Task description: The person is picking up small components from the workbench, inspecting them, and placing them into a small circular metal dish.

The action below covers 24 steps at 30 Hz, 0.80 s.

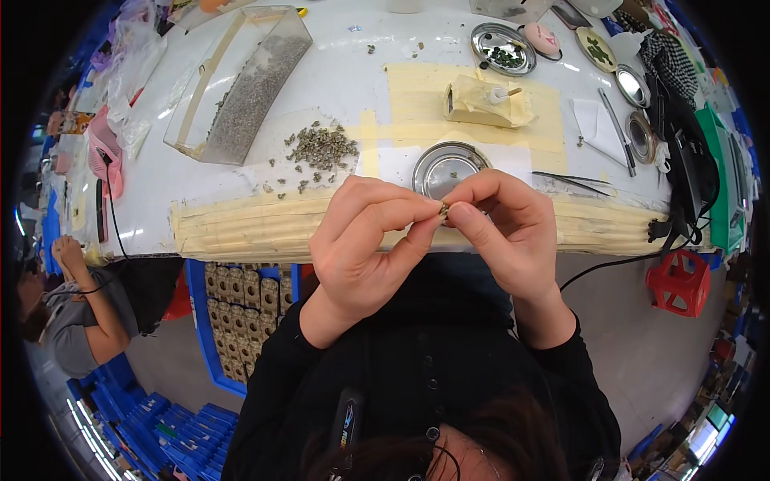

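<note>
Between the fingertips of both my hands is a tiny brass-coloured metal part [443, 210], mostly covered by the fingers. My left hand [365, 236] pinches it from one side with thumb and forefinger. From the other side my right hand [509, 228] pinches it the same way, its remaining fingers curled. Just beyond the hands lies a round metal dish [429, 167] with a small piece inside. To its left a heap of small metal parts [321, 149] is spread on white paper, with several strays around it.
A clear bin of small grey parts [257, 88] stands at the far left. Beyond the dish sits a tape-wrapped block [485, 103]. Tweezers [571, 181] lie right of my hands. Below the taped table edge [265, 227] is a blue crate [210, 345] of brass-coloured pieces. A co-worker [88, 313] sits left.
</note>
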Available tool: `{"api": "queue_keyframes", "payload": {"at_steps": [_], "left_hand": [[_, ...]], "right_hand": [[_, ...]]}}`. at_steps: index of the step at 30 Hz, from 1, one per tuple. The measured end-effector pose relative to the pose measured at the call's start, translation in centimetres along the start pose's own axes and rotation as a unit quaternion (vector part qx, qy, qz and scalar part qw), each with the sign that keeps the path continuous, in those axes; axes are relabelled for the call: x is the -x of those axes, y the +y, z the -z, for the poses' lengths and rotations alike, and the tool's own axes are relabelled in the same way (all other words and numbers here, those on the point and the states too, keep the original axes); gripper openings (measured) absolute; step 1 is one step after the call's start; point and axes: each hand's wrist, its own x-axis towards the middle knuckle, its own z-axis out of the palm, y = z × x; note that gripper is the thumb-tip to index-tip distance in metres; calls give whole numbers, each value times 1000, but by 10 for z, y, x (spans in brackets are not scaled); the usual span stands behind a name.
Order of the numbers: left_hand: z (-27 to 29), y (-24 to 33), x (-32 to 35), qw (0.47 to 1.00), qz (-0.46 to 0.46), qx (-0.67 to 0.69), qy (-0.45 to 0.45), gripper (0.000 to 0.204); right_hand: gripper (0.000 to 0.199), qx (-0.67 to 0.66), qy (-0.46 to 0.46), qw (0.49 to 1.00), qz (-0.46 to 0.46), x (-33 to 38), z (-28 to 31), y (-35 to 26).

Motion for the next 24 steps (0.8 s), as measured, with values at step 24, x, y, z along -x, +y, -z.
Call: {"api": "queue_keyframes", "payload": {"at_steps": [24], "left_hand": [[1,-3,4,986,99,131,-3,18]], "right_hand": [[5,95,-1,990,101,-2,-2,3]]}}
